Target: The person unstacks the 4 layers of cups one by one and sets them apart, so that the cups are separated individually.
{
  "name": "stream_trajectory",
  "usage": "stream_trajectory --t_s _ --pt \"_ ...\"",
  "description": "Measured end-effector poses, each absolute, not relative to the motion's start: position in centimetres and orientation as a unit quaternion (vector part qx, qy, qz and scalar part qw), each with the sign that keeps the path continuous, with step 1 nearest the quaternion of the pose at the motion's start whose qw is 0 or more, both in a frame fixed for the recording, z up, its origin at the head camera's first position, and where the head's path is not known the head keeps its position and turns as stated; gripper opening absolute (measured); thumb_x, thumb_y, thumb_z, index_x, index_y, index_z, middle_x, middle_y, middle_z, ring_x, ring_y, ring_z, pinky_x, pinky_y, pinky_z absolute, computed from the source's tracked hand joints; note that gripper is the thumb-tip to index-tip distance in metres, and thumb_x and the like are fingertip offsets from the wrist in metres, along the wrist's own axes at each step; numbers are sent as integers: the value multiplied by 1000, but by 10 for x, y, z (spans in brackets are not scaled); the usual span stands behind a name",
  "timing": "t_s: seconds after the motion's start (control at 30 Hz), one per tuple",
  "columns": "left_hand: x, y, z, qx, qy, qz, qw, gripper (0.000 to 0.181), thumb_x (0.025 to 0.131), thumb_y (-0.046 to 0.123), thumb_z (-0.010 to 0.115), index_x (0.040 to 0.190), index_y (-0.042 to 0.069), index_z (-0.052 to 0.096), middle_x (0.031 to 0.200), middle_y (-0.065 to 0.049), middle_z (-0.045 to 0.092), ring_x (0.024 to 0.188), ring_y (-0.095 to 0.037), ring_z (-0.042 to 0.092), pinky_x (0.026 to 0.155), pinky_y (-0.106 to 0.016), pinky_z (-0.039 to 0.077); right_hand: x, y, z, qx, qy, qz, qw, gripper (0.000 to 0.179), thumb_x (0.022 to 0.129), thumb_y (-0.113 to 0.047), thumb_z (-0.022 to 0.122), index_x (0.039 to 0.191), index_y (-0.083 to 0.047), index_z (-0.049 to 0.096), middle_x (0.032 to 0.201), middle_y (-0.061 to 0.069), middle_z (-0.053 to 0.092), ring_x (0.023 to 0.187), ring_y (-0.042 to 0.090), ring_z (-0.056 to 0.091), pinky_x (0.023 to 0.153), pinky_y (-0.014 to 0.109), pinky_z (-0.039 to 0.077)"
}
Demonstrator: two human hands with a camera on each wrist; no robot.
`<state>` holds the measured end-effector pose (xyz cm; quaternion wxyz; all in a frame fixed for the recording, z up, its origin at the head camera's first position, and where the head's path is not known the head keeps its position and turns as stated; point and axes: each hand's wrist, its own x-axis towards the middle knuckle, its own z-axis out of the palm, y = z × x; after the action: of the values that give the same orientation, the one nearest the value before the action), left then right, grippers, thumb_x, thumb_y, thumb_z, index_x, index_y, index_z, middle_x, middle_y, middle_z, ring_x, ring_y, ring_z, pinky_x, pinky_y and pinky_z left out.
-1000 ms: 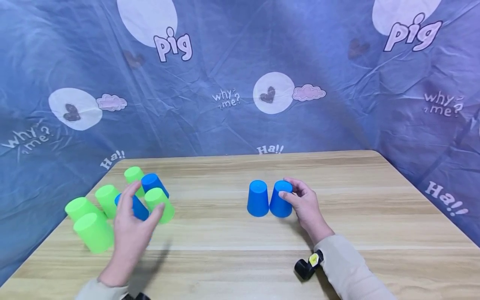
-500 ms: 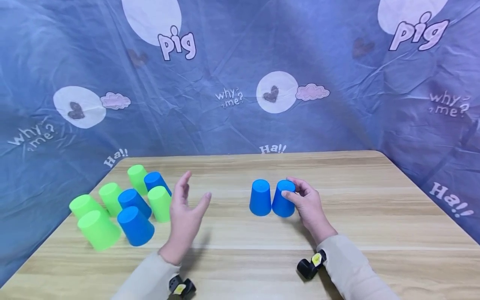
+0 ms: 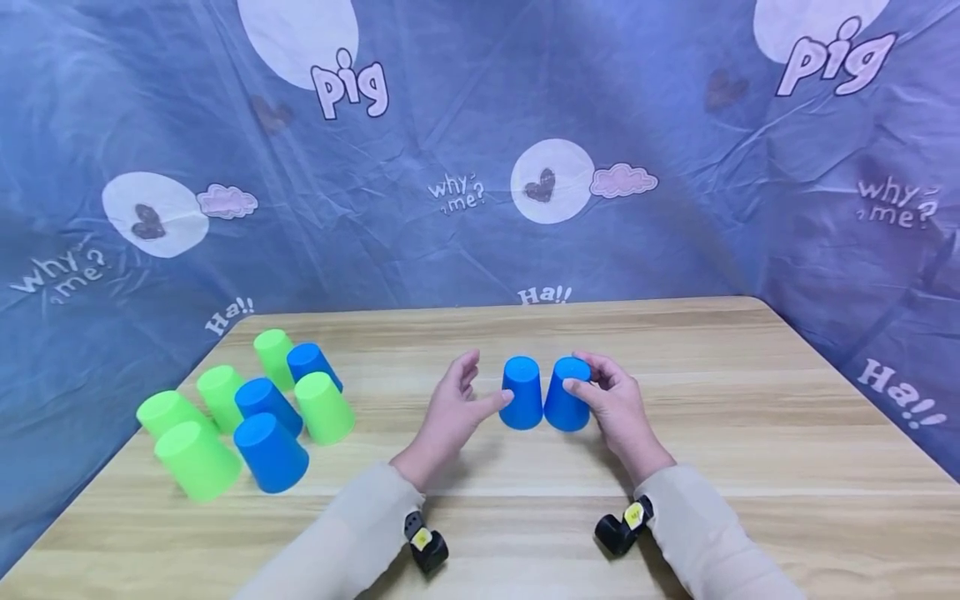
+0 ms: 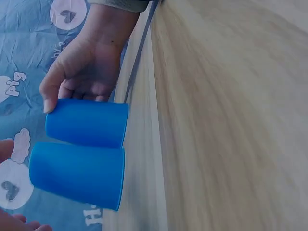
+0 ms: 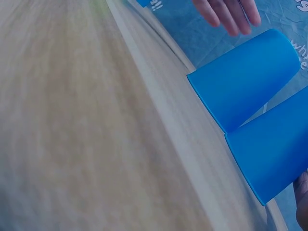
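Observation:
Two blue cups stand upside down side by side at mid-table, their rims close together. My right hand point(image 3: 618, 408) grips the right blue cup point(image 3: 567, 407) from its right side, thumb on the front and fingers behind. Reaching in from the left, my left hand point(image 3: 450, 412) is spread around the left blue cup point(image 3: 521, 404), its thumb overlapping that cup in the head view. In the left wrist view a gap shows between the left thumb point(image 4: 5, 150) and the cup wall. The right wrist view shows the left fingers point(image 5: 230, 13) apart from the cup too.
At the table's left stand several upside-down green cups point(image 3: 197, 462) mixed with blue cups point(image 3: 272, 454). The wooden table point(image 3: 735, 400) ends at a blue printed cloth point(image 3: 420, 108) behind. Each wrist wears a small black camera point(image 3: 622, 529).
My left hand has moved right, from the cup group at the left to beside the left blue cup. My right hand stays on the right blue cup.

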<state>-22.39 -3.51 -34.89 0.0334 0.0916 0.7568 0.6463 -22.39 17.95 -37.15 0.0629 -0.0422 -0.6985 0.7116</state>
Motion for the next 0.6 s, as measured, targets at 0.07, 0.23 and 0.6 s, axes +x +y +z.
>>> stream_trajectory --t_s 0.07,0.23,0.6 --pt "-226 -31 -351 94 759 643 44 75 82 22 71 143 6 30 148 -11 33 137 -30 28 112 -45 25 -224 178 -372 -42 -699 711 62 50 86 -10 65 131 0 46 106 -5 52 103 13 47 96 29 39" --pt "-229 -17 -352 115 770 627 39 71 82 25 71 140 7 36 145 -11 37 135 -30 32 110 -46 28 -223 179 -372 -44 -701 708 66 51 86 -11 65 132 -1 45 109 -3 52 104 13 47 98 33 38" --pt "-235 -2 -354 103 789 605 23 58 82 28 71 133 13 48 136 -6 49 129 -26 42 105 -49 35 -223 178 -370 -42 -698 712 62 51 85 -11 65 132 -1 45 110 -2 52 104 13 48 96 31 39"
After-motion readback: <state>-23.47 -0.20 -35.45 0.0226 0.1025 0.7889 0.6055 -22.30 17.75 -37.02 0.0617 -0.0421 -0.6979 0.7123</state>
